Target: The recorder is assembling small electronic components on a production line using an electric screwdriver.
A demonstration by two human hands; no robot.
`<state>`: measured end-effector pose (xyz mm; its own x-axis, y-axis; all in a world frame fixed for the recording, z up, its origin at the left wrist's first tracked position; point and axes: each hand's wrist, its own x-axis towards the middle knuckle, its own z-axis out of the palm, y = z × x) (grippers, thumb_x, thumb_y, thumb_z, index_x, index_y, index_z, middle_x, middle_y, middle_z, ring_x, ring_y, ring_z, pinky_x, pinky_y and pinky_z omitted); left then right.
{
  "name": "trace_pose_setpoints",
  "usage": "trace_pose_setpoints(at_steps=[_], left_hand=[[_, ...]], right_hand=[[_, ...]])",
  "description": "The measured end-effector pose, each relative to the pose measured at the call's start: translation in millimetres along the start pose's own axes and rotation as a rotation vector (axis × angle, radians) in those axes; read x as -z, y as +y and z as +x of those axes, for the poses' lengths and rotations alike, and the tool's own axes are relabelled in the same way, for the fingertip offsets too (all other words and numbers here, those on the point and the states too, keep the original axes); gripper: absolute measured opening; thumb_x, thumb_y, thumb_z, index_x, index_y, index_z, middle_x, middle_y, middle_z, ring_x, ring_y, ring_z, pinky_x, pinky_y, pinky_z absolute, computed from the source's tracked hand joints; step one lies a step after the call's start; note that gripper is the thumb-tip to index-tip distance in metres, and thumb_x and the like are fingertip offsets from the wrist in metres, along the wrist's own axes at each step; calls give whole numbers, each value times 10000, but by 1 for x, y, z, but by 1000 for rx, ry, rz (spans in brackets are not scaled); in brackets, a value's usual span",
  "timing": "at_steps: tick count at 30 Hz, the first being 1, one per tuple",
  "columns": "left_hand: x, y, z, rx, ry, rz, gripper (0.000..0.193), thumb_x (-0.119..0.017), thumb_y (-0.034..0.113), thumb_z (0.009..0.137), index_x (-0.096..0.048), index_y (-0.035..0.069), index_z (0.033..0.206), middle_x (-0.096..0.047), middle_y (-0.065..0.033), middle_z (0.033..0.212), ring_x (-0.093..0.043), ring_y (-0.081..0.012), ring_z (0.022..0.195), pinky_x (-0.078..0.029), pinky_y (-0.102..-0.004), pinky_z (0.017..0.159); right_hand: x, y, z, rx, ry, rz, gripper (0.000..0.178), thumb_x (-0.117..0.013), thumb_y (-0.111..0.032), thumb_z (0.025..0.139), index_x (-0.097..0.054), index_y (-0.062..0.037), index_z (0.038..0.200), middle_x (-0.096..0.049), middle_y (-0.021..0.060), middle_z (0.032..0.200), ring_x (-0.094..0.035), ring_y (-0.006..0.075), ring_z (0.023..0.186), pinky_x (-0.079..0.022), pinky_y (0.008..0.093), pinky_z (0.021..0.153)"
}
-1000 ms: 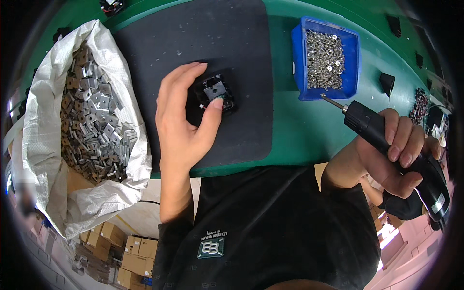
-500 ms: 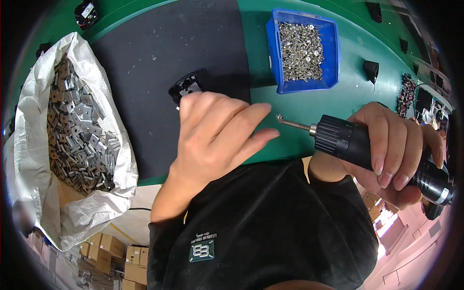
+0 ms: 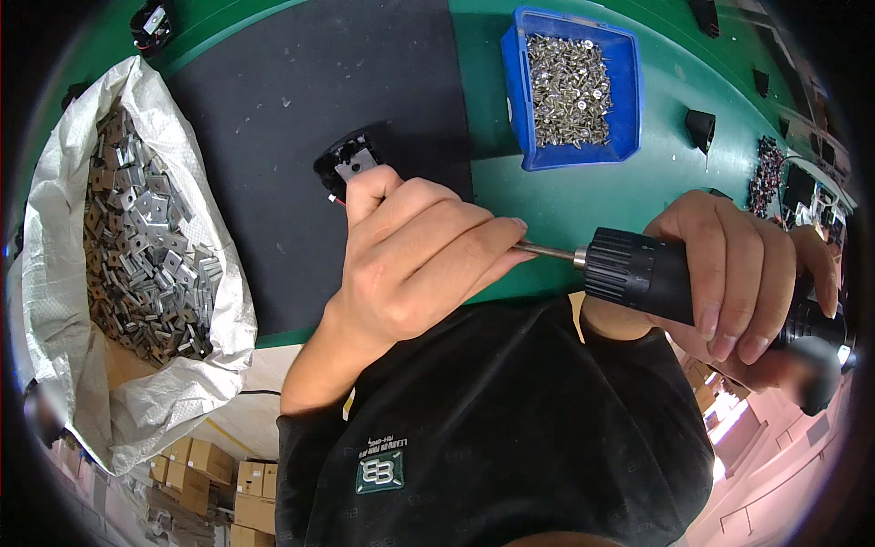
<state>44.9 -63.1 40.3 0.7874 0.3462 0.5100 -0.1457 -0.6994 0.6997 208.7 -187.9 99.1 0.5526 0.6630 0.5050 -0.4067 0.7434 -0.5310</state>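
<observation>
While the right hand (image 3: 736, 273) at right wraps snugly around a black plastic power screwdriver (image 3: 636, 272), the left hand (image 3: 406, 260), mid-frame, pinches the tool's thin silver metal bit (image 3: 552, 251).

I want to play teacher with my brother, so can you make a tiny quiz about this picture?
1. Which hand holds the black screwdriver?
2. What fills much of the blue box?
A) buttons
B) screws
C) coins
3. True or false: the white sack is open at the top.

Key:
1. The right hand.
2. B.
3. True.
</observation>
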Motion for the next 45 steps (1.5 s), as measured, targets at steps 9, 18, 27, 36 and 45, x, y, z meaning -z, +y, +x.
trace_pose_setpoints(at_steps=[9, 18, 27, 36, 45], left_hand=[[4, 0, -2, -32, -30, 107, 260, -807, 242, 608, -715, 71, 781, -624, 14, 694, -549, -143, 640, -341, -309, 686], [31, -11, -9, 4, -54, 175, 656, -796, 518, 591, -705, 5, 989, -600, -4, 742, -520, -156, 648, -387, -314, 631], [50, -44, -40, 328, -186, 275, 1143, -878, 334, 462, -343, 21, 1423, -453, -165, 1401, -466, -342, 1212, -308, -428, 1003], [43, -53, -41, 311, -123, 169, 774, -856, 225, 509, -567, 59, 1208, -611, -71, 1144, -562, -262, 1026, -377, -383, 880], [45, -55, -41, 358, -95, 97, 709, -834, 244, 534, -603, 87, 1186, -617, -23, 1070, -557, -223, 937, -377, -356, 833]], right_hand=[[2, 5, 0, -61, -99, -100, 457, -791, -182, 776, -524, -106, 1139, -636, -6, 739, -645, 104, 670, -541, 238, 708], [4, 7, -1, -103, -76, -127, 453, -780, -174, 787, -519, -124, 1154, -633, -13, 762, -637, 99, 675, -526, 235, 693], [-1, 33, 5, -109, -94, -136, 547, -790, -200, 783, -500, -134, 1243, -583, -33, 726, -581, 88, 637, -497, 223, 658], [-6, 75, 19, -163, -264, -247, 498, -743, -256, 829, -463, -150, 1227, -580, -18, 756, -566, 115, 644, -478, 244, 649], [-7, 96, 19, -200, -309, -323, 455, -719, -239, 852, -442, -167, 1205, -602, 1, 788, -596, 130, 698, -495, 264, 648]])
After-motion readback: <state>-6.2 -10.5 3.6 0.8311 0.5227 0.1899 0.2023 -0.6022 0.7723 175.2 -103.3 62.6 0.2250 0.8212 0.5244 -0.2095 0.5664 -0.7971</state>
